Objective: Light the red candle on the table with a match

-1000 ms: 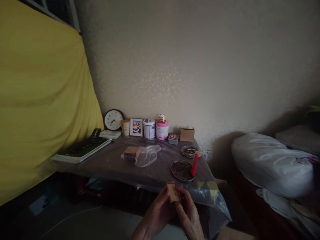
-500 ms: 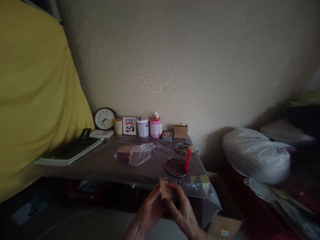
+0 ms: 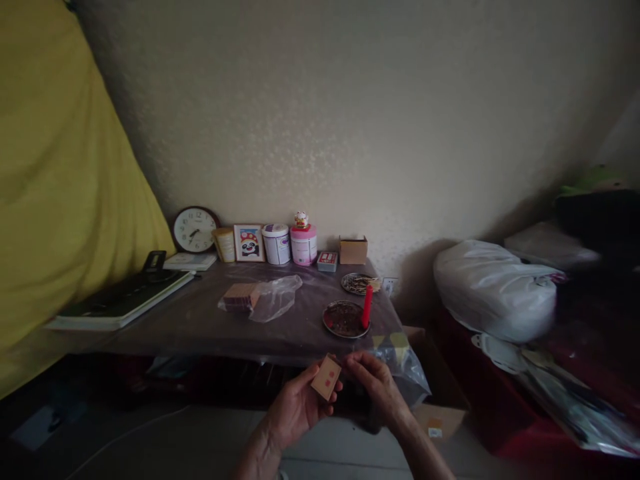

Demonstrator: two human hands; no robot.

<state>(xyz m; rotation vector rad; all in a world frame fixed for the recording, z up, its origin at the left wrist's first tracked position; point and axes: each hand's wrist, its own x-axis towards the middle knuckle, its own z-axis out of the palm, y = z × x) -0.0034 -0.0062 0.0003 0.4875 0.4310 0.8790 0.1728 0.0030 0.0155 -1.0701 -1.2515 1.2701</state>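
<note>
The left hand [image 3: 296,407] held a small matchbox [image 3: 326,378] between thumb and fingers, its printed face up, just in front of the table [image 3: 200,320] edge. The right hand [image 3: 376,383] pinched at the matchbox's far end, fingers closed narrowly; whether it gripped a match was too dark to tell. Beyond the matchbox, on the table, a red candle [image 3: 367,305] stood unlit on a metal dish [image 3: 343,320]. Judging from that, the striking remained undone and the candle waited.

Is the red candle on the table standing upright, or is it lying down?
Upright. The red candle stands nearly vertical at the right edge of the round metal plate, leaning slightly. No flame shows at its top.
</note>
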